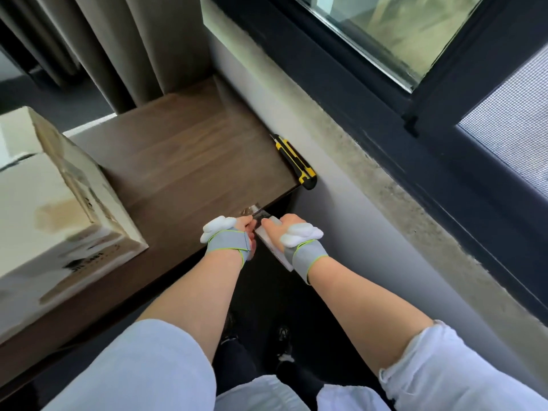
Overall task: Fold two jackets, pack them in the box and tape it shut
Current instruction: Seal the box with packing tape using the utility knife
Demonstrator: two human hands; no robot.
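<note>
On the left part of the table [189, 149] the box [53, 209] is seen with flaps down, its seam apparently untaped; the jackets are hidden, presumably packed. At the table's near right corner the left hand [240, 231] is curled, seemingly pinching the tape end, and the tape roll [271, 247] is gripped by the right hand [286, 231]. Sealing is judged outstanding

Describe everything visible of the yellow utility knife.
The utility knife has a yellow body with black grip and end, plastic by its look. It lies flat at the far right edge of the wooden table, along the wall, its tip pointing away from the person. A small pale tip shows at that end. Nothing grips it.
</note>
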